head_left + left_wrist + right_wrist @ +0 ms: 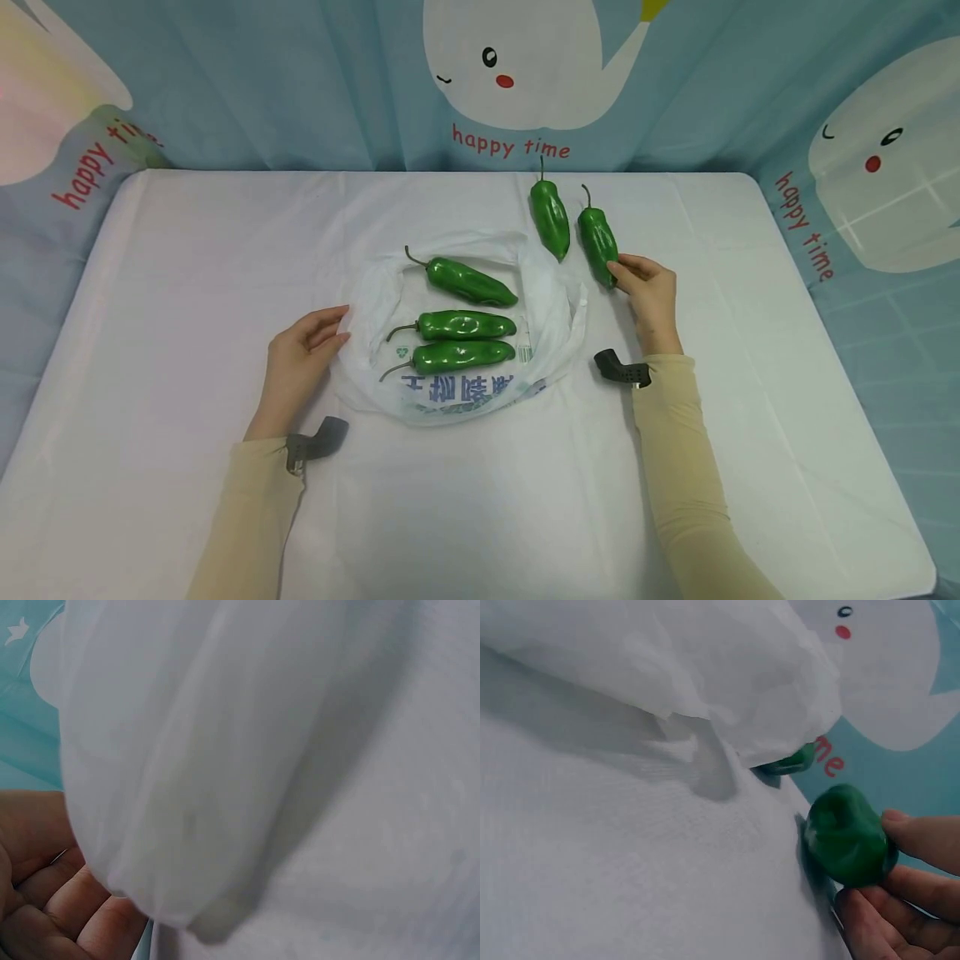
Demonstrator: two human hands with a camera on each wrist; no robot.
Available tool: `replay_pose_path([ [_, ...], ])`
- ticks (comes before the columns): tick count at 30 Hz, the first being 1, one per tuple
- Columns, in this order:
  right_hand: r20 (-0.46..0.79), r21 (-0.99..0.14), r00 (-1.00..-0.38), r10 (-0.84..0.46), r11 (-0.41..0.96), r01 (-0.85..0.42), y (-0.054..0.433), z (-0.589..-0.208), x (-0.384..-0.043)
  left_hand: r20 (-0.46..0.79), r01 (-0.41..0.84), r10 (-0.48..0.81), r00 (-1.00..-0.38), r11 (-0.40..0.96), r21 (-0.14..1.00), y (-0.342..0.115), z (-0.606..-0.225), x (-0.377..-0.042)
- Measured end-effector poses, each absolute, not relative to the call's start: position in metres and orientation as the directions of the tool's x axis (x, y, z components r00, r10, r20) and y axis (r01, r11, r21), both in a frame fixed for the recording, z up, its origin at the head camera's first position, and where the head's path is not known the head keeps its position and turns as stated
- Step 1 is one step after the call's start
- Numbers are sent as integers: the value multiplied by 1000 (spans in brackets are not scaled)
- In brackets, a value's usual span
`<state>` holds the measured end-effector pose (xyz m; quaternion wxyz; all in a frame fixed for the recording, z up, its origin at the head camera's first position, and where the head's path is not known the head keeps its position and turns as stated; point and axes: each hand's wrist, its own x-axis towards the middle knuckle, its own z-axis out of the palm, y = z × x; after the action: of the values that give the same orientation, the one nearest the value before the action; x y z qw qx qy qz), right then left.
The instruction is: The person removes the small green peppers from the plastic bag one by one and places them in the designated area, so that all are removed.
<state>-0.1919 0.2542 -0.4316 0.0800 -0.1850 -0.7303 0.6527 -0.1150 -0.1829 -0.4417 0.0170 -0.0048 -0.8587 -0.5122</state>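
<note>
Right hand [651,302] pinches a green pepper [596,235] beside the white plastic bag [553,321]

The right hand has its thumb and fingers bent round the lower end of that pepper, closed to the pepper's width. The pepper lies between the bag and the far right corner of the worktop [750,433], its stem pointing to the far edge; whether it is lifted or rests on the white surface I cannot tell.

Just to its left, a second pepper [551,218] points its tip at the bag, and its stem reaches the line of the far edge.

The bag sits at the middle of the worktop, mouth open and rim folded outward. Three peppers lie in it, stems toward the left edge: an upper pepper [467,282] slants apart, while a middle pepper [468,324] and a lower pepper [465,356] lie side by side. Blue lettering [459,387] shows upside down at the near side.

The left hand [300,354] is at the bag's left side, fingers partly bent, thumb and forefinger apart; whether they grip the plastic I cannot tell.

Behind the far edge hangs a blue curtain [300,92] with white whales [525,92].
</note>
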Motion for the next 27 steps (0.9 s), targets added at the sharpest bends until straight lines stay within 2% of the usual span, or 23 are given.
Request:
replay_pose_path([
  [12, -146, -980, -922, 359, 77, 185, 258, -434, -196, 32, 22, -13, -999, 477, 879, -184, -443, -114],
  [18, -137, -988, -929, 344, 26, 155, 254, -434, -206, 31, 20, -15, -999, 481, 877, -185, -443, -115],
  [27, -148, -986, -926, 346, 24, 167, 247, -433, -225, 24, 13, -18, -1000, 472, 881, -183, -443, -115],
])
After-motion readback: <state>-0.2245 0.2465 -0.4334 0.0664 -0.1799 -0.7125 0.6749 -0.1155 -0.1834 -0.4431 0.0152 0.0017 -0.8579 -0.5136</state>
